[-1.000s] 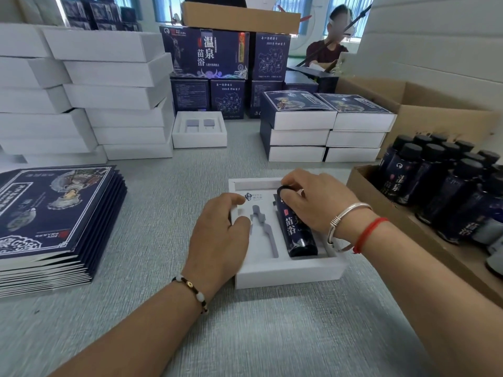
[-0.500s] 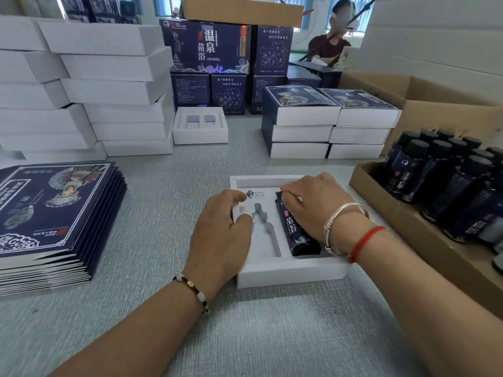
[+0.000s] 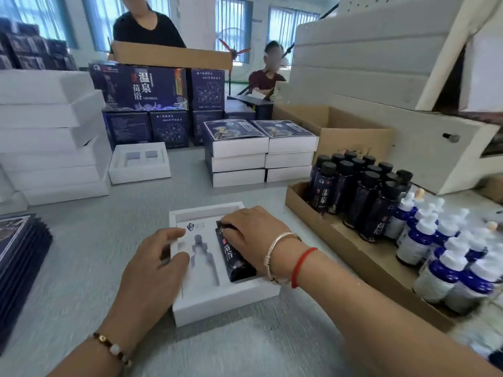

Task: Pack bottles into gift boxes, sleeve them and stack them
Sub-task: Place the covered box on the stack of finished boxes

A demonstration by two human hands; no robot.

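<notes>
Fingers of right hand (image 3: 251, 235) press bottle (image 3: 234, 254) into box (image 3: 217, 303); left hand (image 3: 152, 270) flat on it.

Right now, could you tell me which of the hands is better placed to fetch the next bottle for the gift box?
Probably the right hand: it lies on the dark bottle in the gift box, on the side nearest the carton of bottles. The left hand rests on the box's far edge.

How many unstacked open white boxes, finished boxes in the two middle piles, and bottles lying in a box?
Unstacked open white boxes: 2
Finished sleeved boxes, two middle piles: 6
Dark blue bottle lying in box: 1
Total: 9
</notes>
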